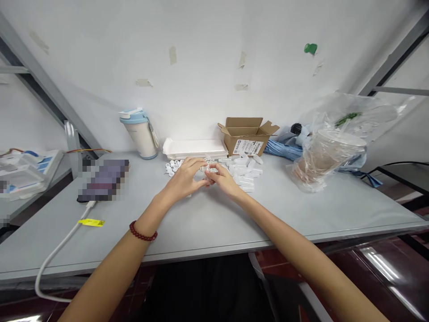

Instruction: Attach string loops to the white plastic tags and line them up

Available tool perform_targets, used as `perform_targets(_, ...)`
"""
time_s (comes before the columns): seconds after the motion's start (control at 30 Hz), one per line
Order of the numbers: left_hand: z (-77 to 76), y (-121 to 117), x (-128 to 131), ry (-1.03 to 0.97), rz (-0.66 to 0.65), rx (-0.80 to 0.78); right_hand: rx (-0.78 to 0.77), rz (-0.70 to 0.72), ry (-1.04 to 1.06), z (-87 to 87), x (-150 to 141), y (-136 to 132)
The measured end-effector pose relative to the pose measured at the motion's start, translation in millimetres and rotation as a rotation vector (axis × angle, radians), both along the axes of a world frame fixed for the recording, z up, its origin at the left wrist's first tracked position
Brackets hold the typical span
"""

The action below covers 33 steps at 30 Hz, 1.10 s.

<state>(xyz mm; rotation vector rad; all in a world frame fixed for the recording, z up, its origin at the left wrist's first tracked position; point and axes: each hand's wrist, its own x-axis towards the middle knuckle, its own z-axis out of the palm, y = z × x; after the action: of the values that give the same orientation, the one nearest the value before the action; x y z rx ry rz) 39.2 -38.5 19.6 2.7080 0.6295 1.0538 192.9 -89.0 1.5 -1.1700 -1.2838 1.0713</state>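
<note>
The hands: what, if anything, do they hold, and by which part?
Apparently a small clear piece, between the left hand and right hand; which part they grip cannot be told.

Over on the left, a phone (103, 180) lies on the grey table (201, 232), its white cable (55, 250) looping down over the front edge, a yellow tag (91, 222) bright along it! Behind, near the wall (208, 27), stands a cream bottle (142, 138) with a blue lid (134, 117), strap (154, 134) hanging on its right. Across to the right: a lidded cup (330, 154) inside a clear bag (310, 181), with a blue umbrella (284, 150) lying behind. And up top, tape scraps (172, 55) and one green blob (310, 48) on the wall!
</note>
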Motion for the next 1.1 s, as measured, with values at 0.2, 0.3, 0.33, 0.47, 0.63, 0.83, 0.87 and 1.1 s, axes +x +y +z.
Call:
perform_targets(0.2, 5.2, -1, -5, 0.107, 0.065, -0.048, -0.051, 0.058, -0.108, -4.0, 0, 1)
perform_targets(0.3, 6.1, 2, -12, 0.225, 0.069, -0.115, -0.043, 0.089, -0.252, -7.1, -2, 1)
perform_targets(0.33, 6.0, 3, -14, 0.255, 0.069, -0.139, -0.023, 0.093, -0.307, -7.5, -3, 0)
perform_targets(0.47, 4.8, 6, -21, 0.324, 0.102, -0.226, 0.077, 0.106, -0.495, -6.9, -5, -2)
perform_targets(0.63, 1.3, 10, -25, 0.354, 0.102, -0.248, 0.123, 0.110, -0.679, -7.3, -6, -4)
perform_targets(0.83, 5.8, 9, -25, 0.475, 0.120, -0.319, 0.143, 0.115, -0.774, -7.9, -8, -6)
perform_targets(0.87, 7.6, 8, -26, 0.507, 0.119, -0.337, 0.137, 0.118, -0.779, -7.5, -8, -6)
perform_targets(1.1, 12.9, 4, -26, 0.588, 0.126, -0.374, 0.154, 0.146, -0.807, -5.6, -9, -7)
